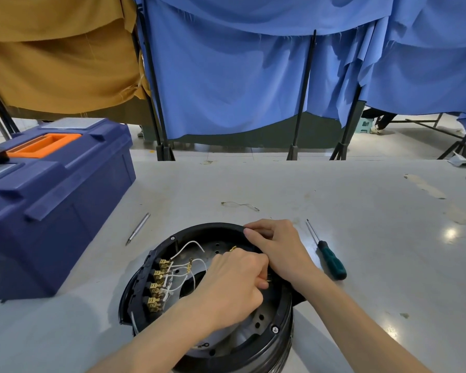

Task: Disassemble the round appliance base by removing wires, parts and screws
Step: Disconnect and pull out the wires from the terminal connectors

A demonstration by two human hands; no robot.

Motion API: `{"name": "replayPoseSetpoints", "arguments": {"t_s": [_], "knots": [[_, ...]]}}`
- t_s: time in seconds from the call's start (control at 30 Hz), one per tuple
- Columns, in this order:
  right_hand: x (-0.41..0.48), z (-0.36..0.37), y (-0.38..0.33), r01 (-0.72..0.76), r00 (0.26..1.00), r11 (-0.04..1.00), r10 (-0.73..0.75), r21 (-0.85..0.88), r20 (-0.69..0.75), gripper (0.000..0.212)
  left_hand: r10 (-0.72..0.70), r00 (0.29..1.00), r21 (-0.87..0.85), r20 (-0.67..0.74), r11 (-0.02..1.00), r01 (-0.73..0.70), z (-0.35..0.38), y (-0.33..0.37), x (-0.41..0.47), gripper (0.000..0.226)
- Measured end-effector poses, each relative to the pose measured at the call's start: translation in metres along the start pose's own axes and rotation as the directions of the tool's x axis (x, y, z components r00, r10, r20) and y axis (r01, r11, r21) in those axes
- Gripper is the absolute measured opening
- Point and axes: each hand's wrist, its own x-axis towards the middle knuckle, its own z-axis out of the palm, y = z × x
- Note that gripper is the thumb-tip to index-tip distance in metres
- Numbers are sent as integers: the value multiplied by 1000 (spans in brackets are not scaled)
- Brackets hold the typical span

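Grey table [334, 184] under the round black appliance base [213, 228], open side up. Left of the base, big blue toolbox [65, 211]. On the base's far rim, right hand [280, 249], fingers curled, gripping it. Inside the base, left hand [234, 286] pinching a small part [268, 279], mostly hidden. Right of the base, green screwdriver [331, 262]. Inside too, white wires [191, 243].

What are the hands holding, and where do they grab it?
The right hand grips the round black base by its far rim. The left hand pinches a small part inside it, too hidden to name.
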Motion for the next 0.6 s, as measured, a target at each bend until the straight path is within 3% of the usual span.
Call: {"name": "replayPoseSetpoints", "arguments": {"t_s": [0.6], "knots": [[-1, -1, 2, 7, 1000, 1000, -7, 6, -3, 15, -6, 1000, -8, 20, 1000, 6, -2, 0, 1, 38]]}}
